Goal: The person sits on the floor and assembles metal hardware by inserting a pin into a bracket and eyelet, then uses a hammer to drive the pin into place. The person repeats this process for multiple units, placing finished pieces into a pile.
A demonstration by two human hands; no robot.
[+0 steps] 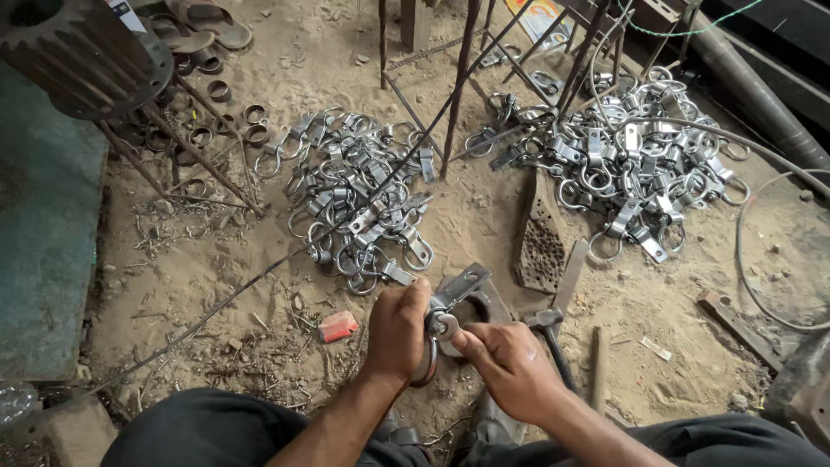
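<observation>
- Low over the sandy floor, the left hand (398,329) grips a ring-and-strap clamp (443,322) steady; its ring hangs below.
- The right hand (510,363) pinches what may be its washer.
- Beside: a hammer (546,322).
- Beyond: two heaps of clamps (363,199), apparently sorted.

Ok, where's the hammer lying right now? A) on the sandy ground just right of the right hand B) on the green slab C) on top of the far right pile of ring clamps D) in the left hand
A: the hammer lies on the sand beside the right hand, touched by neither hand.
</observation>
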